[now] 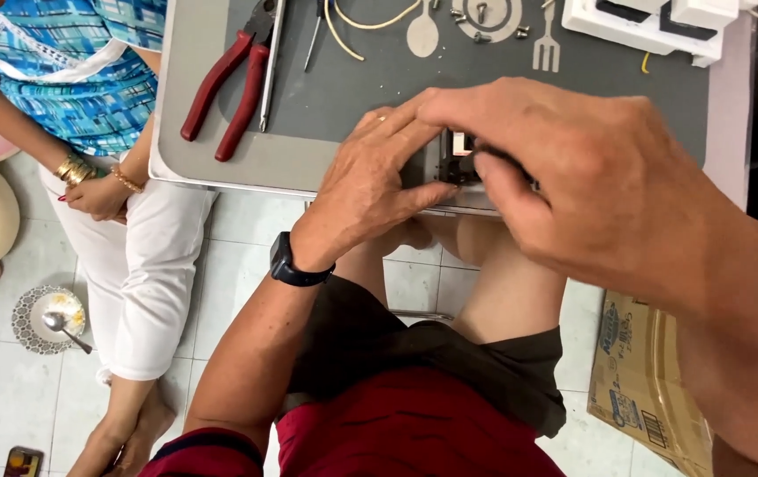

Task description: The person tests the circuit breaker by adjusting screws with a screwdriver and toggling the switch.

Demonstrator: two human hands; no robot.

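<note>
Currently both hands meet at the near edge of the desk (pixel 220 168) over a small dark part (pixel 458 163) with a pale square face. Left hand (pixel 379 181), black watch (pixel 295 265) on its wrist and a ring on one finger, is curled around the part's left side, fingers lying over the top, thumb along the desk edge. Right hand (pixel 591 177) is pinched narrow, thumb and forefinger tips closed on the part from the right. Most of the part is hidden under the fingers, so its kind can't be told. Further back on the grey mat (pixel 379 79): red-handled pliers (pixel 224 88) to the left, a slim metal tool (pixel 270 71) just beside them, a cream wire (pixel 370 22) looped near the far edge, a few screws (pixel 476 22), and a white moulded block (pixel 653 22) at the far right. Another person in white trousers (pixel 145 265) sits left of the desk. On the tiled floor: a plate with a spoon (pixel 54 316) at left, a cardboard box (pixel 640 371) at right.
</note>
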